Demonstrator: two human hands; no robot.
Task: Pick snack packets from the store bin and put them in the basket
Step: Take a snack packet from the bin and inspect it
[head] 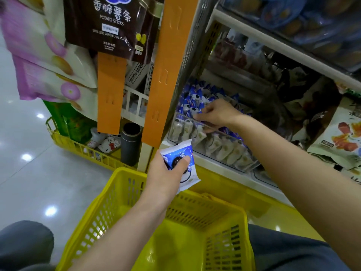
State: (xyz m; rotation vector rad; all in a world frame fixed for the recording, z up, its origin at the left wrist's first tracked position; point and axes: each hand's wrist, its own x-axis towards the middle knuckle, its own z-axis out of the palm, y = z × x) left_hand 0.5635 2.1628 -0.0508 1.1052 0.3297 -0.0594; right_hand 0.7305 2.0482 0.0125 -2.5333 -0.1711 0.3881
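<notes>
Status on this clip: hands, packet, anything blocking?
Left hand grips a blue-white packet above the yellow basket. Right hand in the clear bin among stocked packets, grip unclear. Nothing blocks the drop.

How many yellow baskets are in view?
2. One shopping basket sits bottom centre, beneath the left hand holding a snack packet; a second basket sits low at left, holding goods.

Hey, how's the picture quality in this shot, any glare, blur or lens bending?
Head view: white light spots glare on the glossy floor; the top right shelf and its goods are blurred; the wide lens tilts and bows the orange strip; the snack packet in the left hand is fairly sharp and evenly lit.
</notes>
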